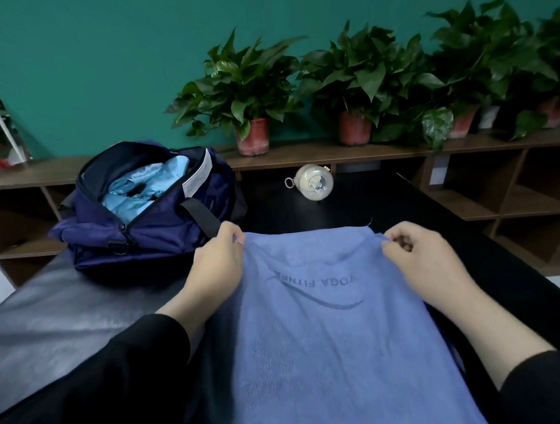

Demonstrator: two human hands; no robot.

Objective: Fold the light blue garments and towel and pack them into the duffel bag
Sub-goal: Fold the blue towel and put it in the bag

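A blue towel (pixel 327 339) with dark printed lettering lies stretched over the dark padded table (pixel 66 313), running from the near edge toward the middle. My left hand (pixel 219 260) pinches its far left corner. My right hand (pixel 420 253) pinches its far right corner. A navy duffel bag (pixel 150 231) stands unzipped at the left rear of the table. Light blue garments (pixel 147 183) lie crumpled inside the bag's opening.
A clear round water bottle (pixel 314 181) lies on its side at the table's far end. Behind it runs a low wooden shelf (pixel 334 154) with several potted plants (pixel 249 93) against a teal wall. Open cubbies (pixel 515 199) stand at the right.
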